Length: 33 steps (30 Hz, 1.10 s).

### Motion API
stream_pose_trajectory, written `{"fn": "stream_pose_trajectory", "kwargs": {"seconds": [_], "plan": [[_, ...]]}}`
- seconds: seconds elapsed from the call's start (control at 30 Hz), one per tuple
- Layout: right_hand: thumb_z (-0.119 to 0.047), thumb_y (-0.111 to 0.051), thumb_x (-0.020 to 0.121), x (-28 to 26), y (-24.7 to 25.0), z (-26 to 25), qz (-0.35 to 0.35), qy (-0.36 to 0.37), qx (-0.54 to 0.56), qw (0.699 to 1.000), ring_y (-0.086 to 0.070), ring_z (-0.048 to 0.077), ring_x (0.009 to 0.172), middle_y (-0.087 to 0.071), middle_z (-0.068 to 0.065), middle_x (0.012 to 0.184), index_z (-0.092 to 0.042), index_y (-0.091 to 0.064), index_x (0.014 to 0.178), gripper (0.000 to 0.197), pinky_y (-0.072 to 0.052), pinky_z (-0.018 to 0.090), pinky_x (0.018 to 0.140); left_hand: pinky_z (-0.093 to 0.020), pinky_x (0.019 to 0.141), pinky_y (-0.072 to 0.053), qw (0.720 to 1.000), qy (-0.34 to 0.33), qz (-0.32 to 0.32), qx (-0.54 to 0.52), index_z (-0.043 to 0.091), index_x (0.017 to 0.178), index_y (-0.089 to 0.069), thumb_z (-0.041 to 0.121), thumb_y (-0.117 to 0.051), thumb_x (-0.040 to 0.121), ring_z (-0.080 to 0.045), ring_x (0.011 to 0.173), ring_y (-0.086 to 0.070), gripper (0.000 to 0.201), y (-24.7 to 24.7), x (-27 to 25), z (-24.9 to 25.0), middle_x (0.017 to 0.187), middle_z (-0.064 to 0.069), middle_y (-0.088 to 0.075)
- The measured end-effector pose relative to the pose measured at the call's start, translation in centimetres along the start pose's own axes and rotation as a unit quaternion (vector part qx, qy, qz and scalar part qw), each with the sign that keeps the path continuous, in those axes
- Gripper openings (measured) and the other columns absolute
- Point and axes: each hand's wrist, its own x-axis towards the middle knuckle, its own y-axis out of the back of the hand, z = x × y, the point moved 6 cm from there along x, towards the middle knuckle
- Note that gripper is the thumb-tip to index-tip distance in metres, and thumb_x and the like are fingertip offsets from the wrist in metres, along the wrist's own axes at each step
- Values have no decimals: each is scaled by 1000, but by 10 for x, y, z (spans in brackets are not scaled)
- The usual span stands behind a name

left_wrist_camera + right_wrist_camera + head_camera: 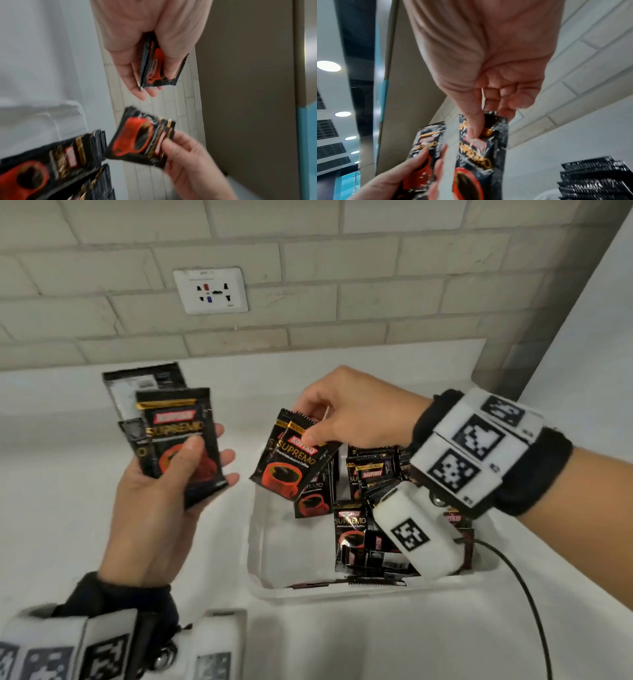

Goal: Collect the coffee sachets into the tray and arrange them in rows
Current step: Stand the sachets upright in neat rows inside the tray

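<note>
The white table [342, 638] carried a clear tray [270, 583] set against the brick wall [308, 251], likely so nothing slid off the back. Inside the tray, loose coffee sachets [351, 537] lay jumbled toward its right half, overlapping and not yet in rows; its left half showed bare. The left hand [154, 508] was held above the table left of the tray, its fingers [226, 457] and thumb curled round a small stack of sachets [185, 446], faces squared up, apparently to gather them into one tidy bundle. The right hand [346, 409] hovered over the tray's far left corner, thumb and fingertips pinching two sachets [291, 463] by their top edge, so they hung free, probably ready to join the stack.
</note>
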Motion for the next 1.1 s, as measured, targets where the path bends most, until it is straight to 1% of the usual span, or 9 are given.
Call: {"fn": "stream_pose_trajectory", "kwargs": {"seconds": [0.13, 0.23, 0.33, 0.47, 0.53, 0.7, 0.87, 0.97, 1.1], "plan": [[-16, -66, 84, 18, -19, 9, -42, -14, -87, 995, -51, 7, 79, -55, -11, 84, -17, -64, 110, 26, -37, 10, 62, -25, 63, -58, 999, 0, 40, -2, 23, 98, -61, 15, -46, 94, -7, 74, -69, 17, 24, 2, 5, 87, 11, -72], [-17, -65, 85, 26, -49, 20, -132, -34, -166, 977, -55, 14, 87, -62, -1, 107, -14, -61, 116, 31, -46, 24, 72, -26, 63, -58, 999, 11, 36, 1, 22, 99, -62, 15, -48, 93, -9, 77, -70, 17, 28, -1, 2, 89, 10, -73], [-17, -64, 85, 31, -69, 27, -178, -37, -245, 952, -59, 22, 98, -61, 5, 111, -12, -60, 113, 28, -49, 32, 77, -25, 61, -58, 999, 24, 28, 7, 21, 96, -63, 15, -50, 91, -10, 75, -70, 16, 24, -3, -2, 89, 9, -73], [-15, -56, 88, 33, -79, 29, -164, 3, -330, 930, -55, 23, 80, -56, 6, 94, -13, -52, 87, 5, -37, 23, 52, -25, 60, -57, 999, 40, 15, 9, 19, 96, -64, 18, -54, 84, -11, 75, -71, 16, 18, -4, -6, 89, 7, -73], [-17, -56, 88, 34, -80, 32, -140, 23, -370, 918, -52, 22, 72, -49, 3, 80, -13, -40, 73, 22, -32, 21, 47, -26, 60, -57, 999, 45, 7, 12, 19, 96, -64, 23, -57, 75, -12, 75, -71, 22, 14, -4, -8, 90, 6, -74], [-20, -58, 86, 34, -79, 36, -130, 22, -411, 902, -49, 19, 69, -50, 2, 85, -12, -53, 87, 9, -27, 21, 44, -27, 57, -57, 997, 72, -22, 14, 17, 97, -65, 31, -67, 56, -15, 74, -71, 44, 3, -6, -16, 89, 2, -74], [-15, -59, 84, 37, -74, 39, -133, 6, -408, 903, -42, 13, 54, -43, -2, 68, -13, -42, 65, 26, -28, 22, 43, -27, 54, -57, 994, 104, -33, 11, 11, 97, -64, 31, -69, 46, -16, 69, -71, 55, -2, -6, -27, 84, 1, -74], [-21, -59, 87, 35, -76, 37, -130, 16, -403, 906, -53, 17, 71, -53, 1, 86, -10, -57, 91, 12, -29, 23, 44, -28, 53, -56, 992, 122, -35, 5, 11, 97, -64, 31, -73, 43, -17, 70, -72, 58, -4, -6, -31, 85, -1, -74], [-21, -59, 87, 35, -69, 36, -143, 5, -394, 908, -50, 17, 67, -49, -1, 81, -9, -55, 90, 13, -28, 22, 43, -30, 54, -58, 989, 147, -19, -5, 10, 97, -63, 17, -67, 69, -19, 69, -72, 30, 1, -6, -39, 81, -2, -74]]}}
